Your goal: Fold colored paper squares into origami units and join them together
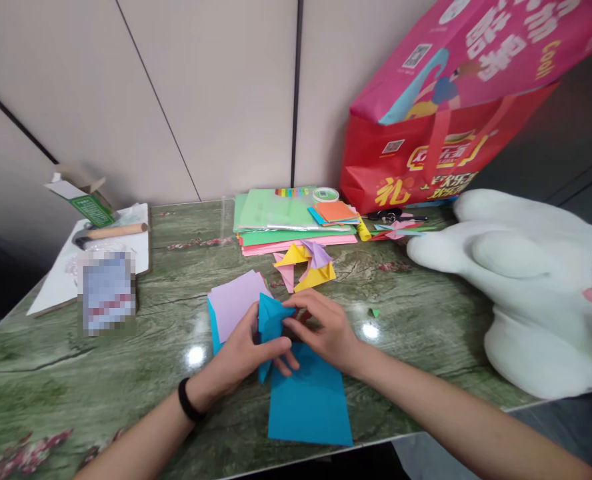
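A blue folded paper piece [270, 317] stands between my two hands, creased into points. My left hand [249, 347] grips it from the left, thumb across its front, a black band on that wrist. With thumb and index finger, my right hand [326, 327] pinches its right-hand point. Below them a flat blue paper square [309, 407] lies near the table's front edge, its top partly covered by my hands. Behind my left hand is a stack of lilac and blue squares [239, 300]. Several pink, yellow and lilac folded pieces [306, 265] sit just beyond my hands.
Coloured paper packs [276, 213] lie against the wall, with orange squares [333, 211] on top. A red gift bag [396, 160] stands behind. A white plush toy [526, 287] fills the right side. On the left are a hammer [121, 231], a green box [91, 207] and a blurred packet [109, 290].
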Demonstrator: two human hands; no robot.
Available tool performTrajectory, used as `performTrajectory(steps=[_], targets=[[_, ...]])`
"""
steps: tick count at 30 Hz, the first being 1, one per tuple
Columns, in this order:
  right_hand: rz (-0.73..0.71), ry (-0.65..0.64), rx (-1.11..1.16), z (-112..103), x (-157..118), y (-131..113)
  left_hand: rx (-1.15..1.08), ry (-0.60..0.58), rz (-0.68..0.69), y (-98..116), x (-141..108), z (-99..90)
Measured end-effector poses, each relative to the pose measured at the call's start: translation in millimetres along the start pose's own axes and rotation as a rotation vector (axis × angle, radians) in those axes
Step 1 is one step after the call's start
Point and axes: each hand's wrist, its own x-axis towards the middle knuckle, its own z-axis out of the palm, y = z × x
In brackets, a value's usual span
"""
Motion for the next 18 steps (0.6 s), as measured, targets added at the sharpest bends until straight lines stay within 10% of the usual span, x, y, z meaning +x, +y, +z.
performTrajectory(steps=[18], targets=[[-0.017, 0.002, -0.02, -0.6, 0.3, 1.4, -0.028, 0.288, 0.18, 2.7, 2.7, 0.2]])
